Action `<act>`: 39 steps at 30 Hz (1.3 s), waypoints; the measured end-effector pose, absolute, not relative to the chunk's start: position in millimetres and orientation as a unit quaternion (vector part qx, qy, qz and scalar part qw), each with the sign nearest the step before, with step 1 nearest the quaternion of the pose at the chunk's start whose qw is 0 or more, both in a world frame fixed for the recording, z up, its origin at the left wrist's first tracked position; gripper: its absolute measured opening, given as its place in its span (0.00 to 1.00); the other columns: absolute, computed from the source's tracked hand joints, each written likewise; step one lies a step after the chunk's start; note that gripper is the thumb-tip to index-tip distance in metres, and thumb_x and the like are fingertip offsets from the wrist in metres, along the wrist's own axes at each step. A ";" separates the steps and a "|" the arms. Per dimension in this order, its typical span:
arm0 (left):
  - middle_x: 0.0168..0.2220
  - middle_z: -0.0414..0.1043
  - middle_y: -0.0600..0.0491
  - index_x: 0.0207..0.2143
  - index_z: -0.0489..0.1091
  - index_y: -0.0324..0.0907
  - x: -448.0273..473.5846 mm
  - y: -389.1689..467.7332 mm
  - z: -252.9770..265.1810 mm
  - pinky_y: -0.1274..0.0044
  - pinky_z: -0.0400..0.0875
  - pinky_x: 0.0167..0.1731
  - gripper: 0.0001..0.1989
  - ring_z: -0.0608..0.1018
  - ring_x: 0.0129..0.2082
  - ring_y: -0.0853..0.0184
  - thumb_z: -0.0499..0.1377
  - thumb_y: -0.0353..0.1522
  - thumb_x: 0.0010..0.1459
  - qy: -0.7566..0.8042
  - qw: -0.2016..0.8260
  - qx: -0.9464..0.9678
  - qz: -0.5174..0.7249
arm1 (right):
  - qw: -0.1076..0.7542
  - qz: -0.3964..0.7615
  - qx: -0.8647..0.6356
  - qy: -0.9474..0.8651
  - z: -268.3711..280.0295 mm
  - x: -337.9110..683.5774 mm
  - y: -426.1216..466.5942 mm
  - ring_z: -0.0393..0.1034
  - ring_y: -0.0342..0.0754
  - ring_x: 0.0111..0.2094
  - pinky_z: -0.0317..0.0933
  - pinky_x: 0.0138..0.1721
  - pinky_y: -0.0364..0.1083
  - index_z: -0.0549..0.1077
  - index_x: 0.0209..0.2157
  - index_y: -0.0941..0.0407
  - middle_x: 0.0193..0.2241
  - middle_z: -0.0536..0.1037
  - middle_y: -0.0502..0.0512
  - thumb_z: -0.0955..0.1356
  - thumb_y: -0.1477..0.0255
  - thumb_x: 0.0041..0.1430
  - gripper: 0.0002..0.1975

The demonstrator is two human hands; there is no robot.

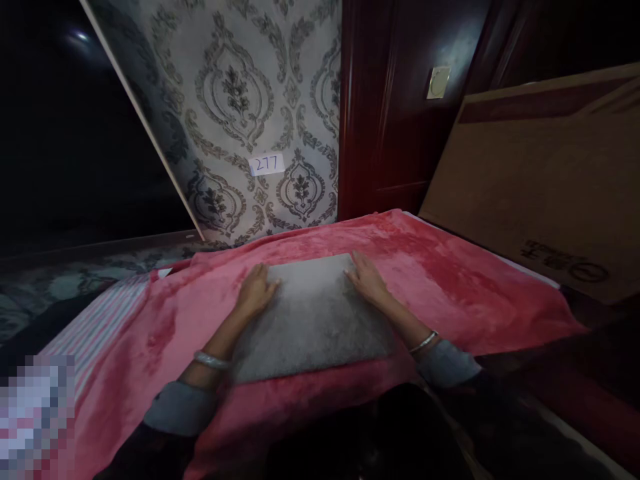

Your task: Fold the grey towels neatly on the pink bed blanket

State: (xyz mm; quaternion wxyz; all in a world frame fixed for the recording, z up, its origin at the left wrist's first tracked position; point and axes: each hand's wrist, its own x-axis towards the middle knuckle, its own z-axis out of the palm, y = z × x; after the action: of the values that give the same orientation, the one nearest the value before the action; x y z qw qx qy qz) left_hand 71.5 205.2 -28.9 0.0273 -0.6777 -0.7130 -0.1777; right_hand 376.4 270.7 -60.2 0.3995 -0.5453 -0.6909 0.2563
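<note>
A grey, rectangular, soft-looking mat (313, 320) lies flat on a pink-red plush blanket (450, 287) in front of me. At its far left corner is my left hand (256, 291), thumb over the top and fingers along the side edge. My right hand (367, 279) grips the far right corner in the same way, its thumb on the upper face. Both hands hold the mat by its opposite side edges; the fingertips underneath are hidden. Whether the mat is a single piece or folded cloth, I cannot tell.
A large dark screen (85, 133) stands at the left. Behind the blanket is a patterned wall (235, 87) with a paper label (267, 164) marked 277. A big cardboard box (540, 180) leans at the right. Striped fabric (107, 317) shows beyond the blanket's left edge.
</note>
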 end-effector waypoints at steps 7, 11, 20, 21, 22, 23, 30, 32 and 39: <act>0.70 0.50 0.42 0.68 0.53 0.38 130.0 198.8 -79.5 0.53 0.49 0.66 0.31 0.53 0.70 0.54 0.45 0.44 0.68 -0.658 0.069 -0.749 -0.035 | 0.130 0.041 -0.554 -0.821 -100.1 351.0 248.7 0.36 0.55 0.71 0.41 0.67 0.61 0.51 0.70 0.60 0.70 0.48 0.58 0.55 0.56 0.71 0.33; 0.70 0.49 0.42 0.69 0.52 0.38 125.4 197.0 -86.1 0.54 0.48 0.66 0.32 0.53 0.70 0.54 0.44 0.45 0.68 -0.660 0.079 -0.747 -0.031 | 0.125 0.047 -0.552 -0.823 -108.3 353.8 248.7 0.35 0.55 0.71 0.40 0.67 0.61 0.49 0.70 0.59 0.70 0.46 0.57 0.54 0.54 0.71 0.34; 0.70 0.51 0.40 0.68 0.54 0.40 125.8 195.9 -83.9 0.49 0.49 0.63 0.36 0.52 0.69 0.44 0.44 0.51 0.66 -0.727 0.094 -0.679 -0.045 | 0.117 0.040 -0.546 -0.829 -106.7 355.7 250.4 0.36 0.56 0.71 0.40 0.67 0.61 0.48 0.71 0.59 0.70 0.46 0.58 0.54 0.54 0.71 0.34; 0.70 0.50 0.40 0.68 0.54 0.40 124.0 195.5 -82.5 0.48 0.49 0.63 0.36 0.51 0.69 0.42 0.44 0.52 0.66 -0.737 0.088 -0.669 -0.041 | 0.114 0.039 -0.545 -0.830 -106.4 356.6 249.4 0.36 0.56 0.71 0.40 0.67 0.61 0.48 0.71 0.59 0.70 0.45 0.58 0.54 0.54 0.71 0.34; 0.70 0.49 0.40 0.68 0.54 0.41 121.5 195.1 -80.6 0.48 0.48 0.63 0.36 0.51 0.69 0.42 0.44 0.52 0.66 -0.746 0.080 -0.660 -0.036 | 0.110 0.039 -0.545 -0.830 -105.9 357.7 248.3 0.36 0.56 0.70 0.41 0.67 0.61 0.48 0.71 0.59 0.70 0.45 0.57 0.54 0.55 0.71 0.34; 0.70 0.49 0.40 0.69 0.54 0.41 118.3 194.5 -78.5 0.48 0.48 0.63 0.36 0.51 0.69 0.41 0.43 0.52 0.66 -0.756 0.072 -0.650 -0.031 | 0.106 0.038 -0.544 -0.832 -105.5 358.9 247.2 0.36 0.56 0.70 0.41 0.67 0.61 0.48 0.71 0.59 0.70 0.45 0.57 0.54 0.55 0.71 0.34; 0.71 0.46 0.42 0.69 0.50 0.41 84.6 182.7 -68.7 0.51 0.55 0.62 0.33 0.50 0.70 0.50 0.40 0.48 0.68 -0.783 0.030 -0.621 -0.026 | 0.081 0.054 -0.532 -0.841 -103.7 372.3 235.9 0.36 0.54 0.71 0.43 0.66 0.60 0.48 0.71 0.58 0.71 0.44 0.59 0.55 0.58 0.71 0.33; 0.72 0.44 0.42 0.70 0.48 0.40 74.5 178.7 -65.8 0.52 0.55 0.62 0.33 0.50 0.71 0.52 0.39 0.46 0.68 -0.785 0.011 -0.620 -0.021 | 0.065 0.074 -0.527 -0.844 -102.2 379.7 229.3 0.36 0.54 0.71 0.43 0.66 0.60 0.47 0.71 0.59 0.71 0.43 0.60 0.54 0.58 0.71 0.33; 0.71 0.47 0.38 0.66 0.57 0.37 92.7 171.3 -47.8 0.51 0.51 0.64 0.32 0.50 0.70 0.49 0.43 0.46 0.68 -0.771 0.033 -0.635 -0.006 | 0.066 0.110 -0.516 -0.847 -87.6 388.5 192.4 0.43 0.55 0.69 0.41 0.67 0.60 0.53 0.69 0.61 0.69 0.51 0.63 0.56 0.61 0.70 0.32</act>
State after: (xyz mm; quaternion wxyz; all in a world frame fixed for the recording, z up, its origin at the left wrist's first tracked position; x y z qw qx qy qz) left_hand 92.7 171.3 -47.8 0.0332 -0.6355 -0.7714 -0.0060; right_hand 388.5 192.4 -87.6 0.0658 -0.5159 -0.8469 0.1103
